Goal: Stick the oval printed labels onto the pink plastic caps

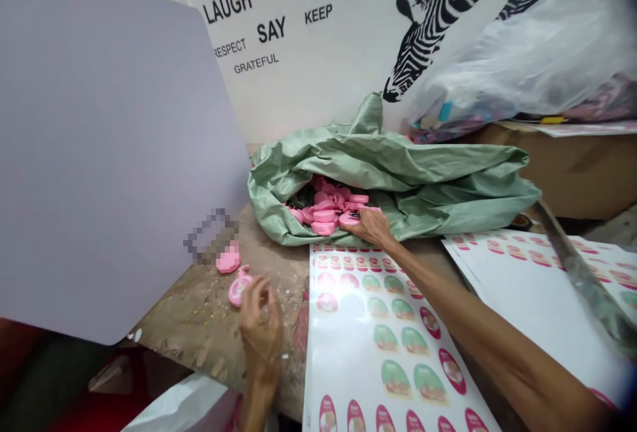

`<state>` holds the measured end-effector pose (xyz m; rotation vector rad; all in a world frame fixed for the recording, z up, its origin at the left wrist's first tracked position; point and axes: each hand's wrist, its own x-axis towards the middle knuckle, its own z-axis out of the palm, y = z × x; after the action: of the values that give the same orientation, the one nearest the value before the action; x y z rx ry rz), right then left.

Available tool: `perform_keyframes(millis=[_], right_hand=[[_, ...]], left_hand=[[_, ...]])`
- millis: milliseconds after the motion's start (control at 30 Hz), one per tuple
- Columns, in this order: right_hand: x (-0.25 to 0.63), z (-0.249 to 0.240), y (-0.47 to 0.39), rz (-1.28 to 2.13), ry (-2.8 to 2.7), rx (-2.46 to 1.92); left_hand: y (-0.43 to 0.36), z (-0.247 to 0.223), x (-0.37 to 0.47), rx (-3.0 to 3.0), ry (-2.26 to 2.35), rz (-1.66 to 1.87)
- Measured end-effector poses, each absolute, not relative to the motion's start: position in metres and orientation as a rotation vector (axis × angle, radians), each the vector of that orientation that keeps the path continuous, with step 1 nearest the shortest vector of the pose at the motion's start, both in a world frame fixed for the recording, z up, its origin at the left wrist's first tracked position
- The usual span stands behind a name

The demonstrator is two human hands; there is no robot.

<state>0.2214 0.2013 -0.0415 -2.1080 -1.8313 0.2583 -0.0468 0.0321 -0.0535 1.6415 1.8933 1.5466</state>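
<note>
Reaching to the mouth of a green sack [462,170], my right hand [373,225] has its fingers closed on a pink round plastic piece [348,218] at the front of a heap of similar pink pieces [326,203]. My left hand [261,316] is over the worktable, loosely curled with fingers apart and nothing visible in them. Right beside its fingertips lies a pink round piece with a printed sticker and a small knobbed top [239,290]. Another pink piece [228,258] lies just behind that one. Below the sack, a sheet of stickers [343,346] lies partly under my right forearm.
A large pale panel [109,140] fills the left side. More sticker sheets [527,292] lie at the right, with a strap [577,259] across them. A cardboard box [582,173] holds up a clear plastic bag [537,67]. Behind is a printed wall [318,80].
</note>
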Motion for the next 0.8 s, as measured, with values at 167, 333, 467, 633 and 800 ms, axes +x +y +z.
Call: perform_keyframes(millis=[167, 333, 467, 633, 800], right_hand=[[0.218, -0.034, 0.129, 0.006, -1.856, -1.667], [0.193, -0.029, 0.038, 0.228, -1.905, -1.383], [0.202, -0.032, 0.022, 0.656, -1.728, -1.438], [0.211, -0.057, 0.039, 0.560, -1.815, -1.632], [0.186, -0.074, 0.040, 0.378, -2.014, -1.657]], left_hand=[[0.025, -0.043, 0.015, 1.087, 1.335, 1.255], [0.024, -0.027, 0.054, 0.685, 0.899, 1.202], [0.015, -0.033, 0.035, 0.600, 0.963, 1.270], [0.007, -0.047, 0.007, 0.511, 1.087, 1.234], [0.005, -0.050, 0.014, 0.509, 1.104, 1.215]])
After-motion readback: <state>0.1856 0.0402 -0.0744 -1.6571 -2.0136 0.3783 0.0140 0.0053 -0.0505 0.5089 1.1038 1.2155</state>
